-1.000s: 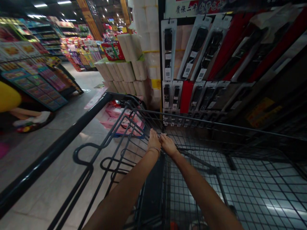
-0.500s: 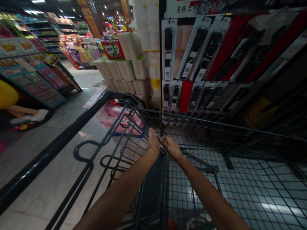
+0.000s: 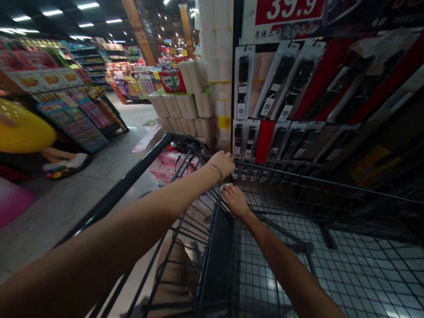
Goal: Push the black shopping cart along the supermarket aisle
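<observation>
At the centre of the frame the left hand had closed its grip around the shopping cart's top rail while the right hand, just below, lay loosely open on the wire basket; a firm, balanced hold suited best.

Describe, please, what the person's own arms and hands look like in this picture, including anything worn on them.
Both arms are bare from the frame edge to the fingers, with no sleeves or gloves in view. The left hand has a thin, metallic-looking bangle around its wrist. The right hand shows no bracelet, watch or ring that I can make out. Lighting is dim, so finer details such as nails cannot be told.
</observation>
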A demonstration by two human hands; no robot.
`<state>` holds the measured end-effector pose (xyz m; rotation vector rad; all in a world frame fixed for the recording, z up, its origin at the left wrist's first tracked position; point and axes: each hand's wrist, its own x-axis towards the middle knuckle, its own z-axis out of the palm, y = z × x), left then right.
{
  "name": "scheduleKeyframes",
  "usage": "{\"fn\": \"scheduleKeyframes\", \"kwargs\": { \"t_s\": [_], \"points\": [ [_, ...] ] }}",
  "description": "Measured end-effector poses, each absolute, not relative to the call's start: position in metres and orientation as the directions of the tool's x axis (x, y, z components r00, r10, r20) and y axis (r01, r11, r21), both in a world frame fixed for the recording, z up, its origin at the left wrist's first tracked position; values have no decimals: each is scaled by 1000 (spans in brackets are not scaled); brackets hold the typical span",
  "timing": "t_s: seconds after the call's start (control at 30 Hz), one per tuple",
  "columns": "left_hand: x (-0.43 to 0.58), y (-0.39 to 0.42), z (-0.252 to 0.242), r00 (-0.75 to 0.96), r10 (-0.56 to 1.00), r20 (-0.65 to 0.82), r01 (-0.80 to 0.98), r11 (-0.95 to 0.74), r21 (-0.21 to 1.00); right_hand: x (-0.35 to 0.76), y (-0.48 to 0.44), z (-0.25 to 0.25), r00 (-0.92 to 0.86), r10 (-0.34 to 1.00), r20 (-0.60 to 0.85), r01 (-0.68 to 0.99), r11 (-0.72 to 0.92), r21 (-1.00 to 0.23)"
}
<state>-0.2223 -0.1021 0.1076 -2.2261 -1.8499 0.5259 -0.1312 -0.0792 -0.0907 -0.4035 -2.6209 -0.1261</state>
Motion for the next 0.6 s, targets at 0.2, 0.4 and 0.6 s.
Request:
{"fn": "scheduleKeyframes", "kwargs": {
  "t_s": [0.2,0.4,0.6],
  "points": [
    [-246,-110,114,162,985,57,875,-116,-470,-144,-70,-108,-806,349,479,399,917,4],
    [-257,-98,110,-49,984,-170,937,-14,-349,-141,-67,-129,-780,335,528,419,907,43],
    [-268,-83,100,-31,979,-200,950,-33,-312,-130,-64,-139,-752,204,627,337,936,100]
  ]
}}
